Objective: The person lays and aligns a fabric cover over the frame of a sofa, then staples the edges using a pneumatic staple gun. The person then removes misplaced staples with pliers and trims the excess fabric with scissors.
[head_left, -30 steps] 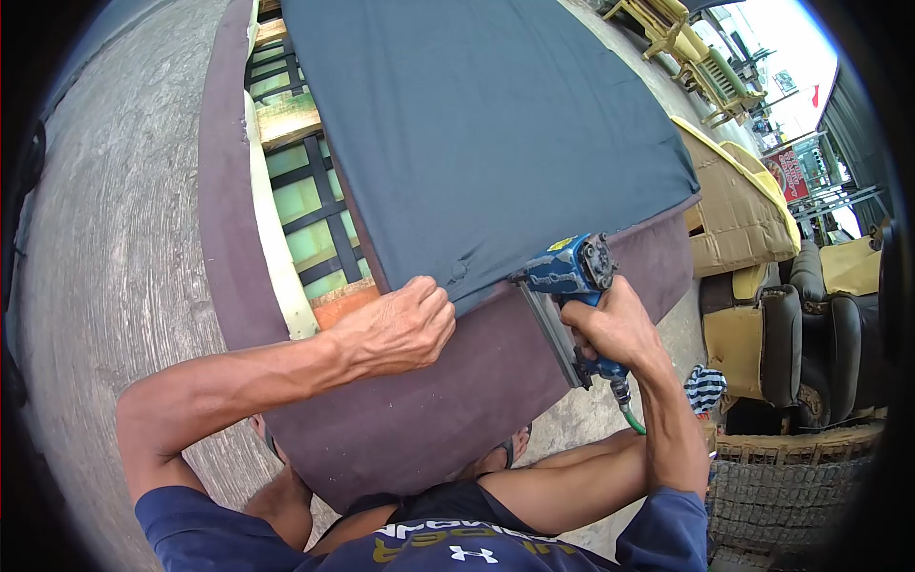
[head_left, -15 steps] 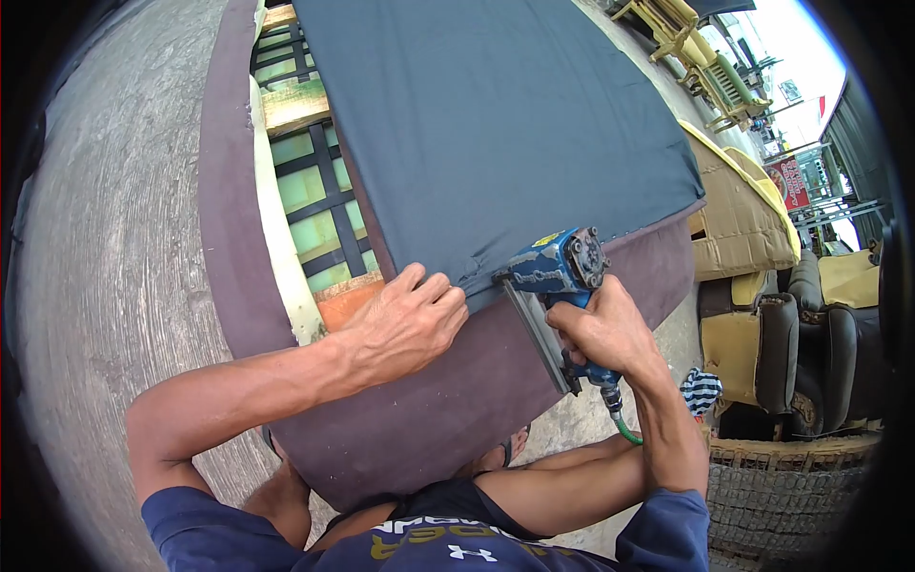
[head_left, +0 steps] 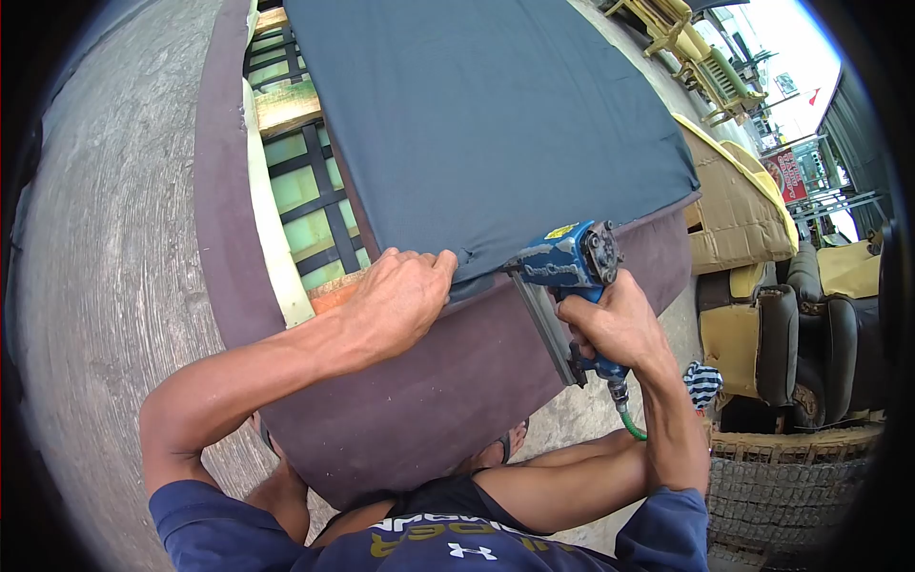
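Observation:
My right hand is wrapped round the handle of a blue pneumatic staple gun, with a green air hose at its base. The gun's nose is at the near edge of a dark blue-grey fabric. My left hand has its fingers bent together on the fabric's near left corner, gripping the edge. Under the fabric lies a piece of furniture covered in purple-brown upholstery. On its left side, wood slats and black webbing straps over pale green foam show.
Cardboard with yellow edging stands to the right. Dark and yellow seat parts are piled below it, beside a woven round thing. A striped cloth lies near my right forearm. Concrete floor stretches along the left.
The staple gun in my right hand has shifted slightly right along the fabric's edge. My left hand has moved a little to the left and its fingers have drawn closer together.

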Demonstrator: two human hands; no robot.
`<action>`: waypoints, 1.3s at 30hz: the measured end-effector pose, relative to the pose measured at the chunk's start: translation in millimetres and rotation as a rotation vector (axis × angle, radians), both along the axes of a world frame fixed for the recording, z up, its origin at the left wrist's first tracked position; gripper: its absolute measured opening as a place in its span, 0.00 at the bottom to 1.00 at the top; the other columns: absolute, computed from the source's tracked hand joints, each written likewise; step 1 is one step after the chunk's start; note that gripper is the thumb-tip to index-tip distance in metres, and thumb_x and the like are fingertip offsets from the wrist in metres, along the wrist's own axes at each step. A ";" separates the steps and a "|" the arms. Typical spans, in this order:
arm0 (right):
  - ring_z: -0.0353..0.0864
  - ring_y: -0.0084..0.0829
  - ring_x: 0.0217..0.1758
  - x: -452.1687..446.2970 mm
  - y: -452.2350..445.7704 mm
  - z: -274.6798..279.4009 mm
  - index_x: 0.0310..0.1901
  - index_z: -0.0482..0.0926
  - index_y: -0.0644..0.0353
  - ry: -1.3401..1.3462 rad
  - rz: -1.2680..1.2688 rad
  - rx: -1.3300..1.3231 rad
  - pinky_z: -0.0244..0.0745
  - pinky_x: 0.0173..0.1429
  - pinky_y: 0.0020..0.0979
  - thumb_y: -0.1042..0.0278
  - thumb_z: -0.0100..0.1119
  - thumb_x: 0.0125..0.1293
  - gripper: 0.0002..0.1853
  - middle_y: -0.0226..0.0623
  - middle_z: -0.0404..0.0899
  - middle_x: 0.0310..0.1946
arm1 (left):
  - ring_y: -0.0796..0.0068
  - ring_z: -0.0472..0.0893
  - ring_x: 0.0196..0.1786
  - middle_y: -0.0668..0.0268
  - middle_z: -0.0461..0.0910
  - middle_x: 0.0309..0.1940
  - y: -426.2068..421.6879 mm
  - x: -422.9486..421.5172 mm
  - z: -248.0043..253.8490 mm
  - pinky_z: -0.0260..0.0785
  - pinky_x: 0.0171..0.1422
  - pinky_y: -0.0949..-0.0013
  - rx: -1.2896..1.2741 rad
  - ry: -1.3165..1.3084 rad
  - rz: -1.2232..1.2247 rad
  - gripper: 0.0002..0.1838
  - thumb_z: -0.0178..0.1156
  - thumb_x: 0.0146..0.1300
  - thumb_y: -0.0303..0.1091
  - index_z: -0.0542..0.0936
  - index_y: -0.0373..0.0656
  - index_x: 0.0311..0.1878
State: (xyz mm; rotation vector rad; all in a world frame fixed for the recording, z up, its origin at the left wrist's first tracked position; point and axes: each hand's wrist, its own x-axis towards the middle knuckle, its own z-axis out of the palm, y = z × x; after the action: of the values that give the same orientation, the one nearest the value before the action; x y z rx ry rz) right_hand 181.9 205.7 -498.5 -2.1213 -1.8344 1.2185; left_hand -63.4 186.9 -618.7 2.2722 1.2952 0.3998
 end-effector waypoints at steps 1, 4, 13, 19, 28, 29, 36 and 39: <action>0.74 0.23 0.15 0.2 -0.7 -1.4 0.27 0.79 0.66 -0.012 0.013 0.016 0.71 0.24 0.31 0.69 0.60 0.57 0.08 0.32 0.74 0.14 | 0.59 0.79 0.34 0.57 0.77 0.29 0.5 -1.4 -4.6 0.71 0.44 0.55 0.049 0.020 -0.037 0.09 0.63 0.69 0.29 0.74 0.36 0.42; 0.76 0.25 0.14 -0.4 -0.8 -2.6 0.16 0.76 0.67 -0.032 0.034 0.030 0.75 0.26 0.33 0.64 0.59 0.54 0.16 0.36 0.74 0.09 | 0.63 0.78 0.33 0.62 0.75 0.28 -11.3 -7.5 -18.5 0.76 0.39 0.60 0.481 -0.031 -0.090 0.08 0.64 0.63 0.26 0.77 0.36 0.42; 0.76 0.26 0.14 -13.4 -7.8 -5.8 0.15 0.76 0.67 -0.028 0.108 -0.027 0.75 0.27 0.34 0.64 0.60 0.54 0.16 0.38 0.74 0.10 | 0.70 0.75 0.39 0.66 0.73 0.34 -23.8 -0.4 -27.6 0.70 0.43 0.66 0.745 0.025 0.038 0.07 0.64 0.58 0.27 0.82 0.39 0.40; 0.76 0.27 0.15 -20.2 -4.6 -12.3 0.15 0.77 0.68 -0.142 0.134 -0.025 0.75 0.28 0.36 0.62 0.60 0.55 0.18 0.38 0.75 0.10 | 0.68 0.74 0.39 0.63 0.71 0.33 -23.3 2.3 -29.0 0.65 0.49 0.61 0.622 -0.066 0.108 0.09 0.62 0.59 0.25 0.80 0.39 0.44; 0.76 0.27 0.15 -13.5 -1.3 -16.0 0.16 0.77 0.68 -0.113 0.106 0.020 0.75 0.27 0.36 0.63 0.60 0.54 0.17 0.39 0.74 0.10 | 0.66 0.75 0.42 0.61 0.73 0.35 -18.6 1.2 -26.9 0.67 0.51 0.60 0.651 -0.045 0.045 0.13 0.64 0.57 0.25 0.82 0.34 0.46; 0.76 0.27 0.15 -13.7 -1.4 -14.6 0.16 0.77 0.68 -0.113 0.103 0.019 0.75 0.27 0.36 0.63 0.60 0.54 0.17 0.39 0.74 0.10 | 0.65 0.76 0.43 0.61 0.74 0.36 -15.9 0.6 -27.7 0.68 0.51 0.59 0.656 -0.060 0.057 0.13 0.65 0.56 0.25 0.82 0.34 0.45; 0.74 0.20 0.16 -4.1 -3.6 14.0 0.37 0.81 0.67 0.004 -0.024 0.075 0.68 0.22 0.27 0.74 0.62 0.58 0.07 0.30 0.76 0.17 | 0.62 0.77 0.45 0.59 0.78 0.42 1.8 3.5 -13.2 0.71 0.52 0.61 0.294 -0.177 0.088 0.15 0.66 0.59 0.25 0.83 0.35 0.50; 0.74 0.20 0.16 3.2 -5.3 19.5 0.37 0.82 0.67 0.024 -0.094 0.101 0.69 0.22 0.27 0.74 0.62 0.58 0.07 0.29 0.76 0.17 | 0.63 0.78 0.44 0.59 0.80 0.41 10.5 7.0 -24.3 0.71 0.51 0.61 0.392 -0.294 0.159 0.16 0.65 0.61 0.24 0.84 0.34 0.53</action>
State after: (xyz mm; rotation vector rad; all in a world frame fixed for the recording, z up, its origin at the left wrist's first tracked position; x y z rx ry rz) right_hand 185.1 200.4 -479.0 -2.1035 -1.7262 1.1019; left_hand -56.4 197.5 -643.0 2.3028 1.3345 1.0844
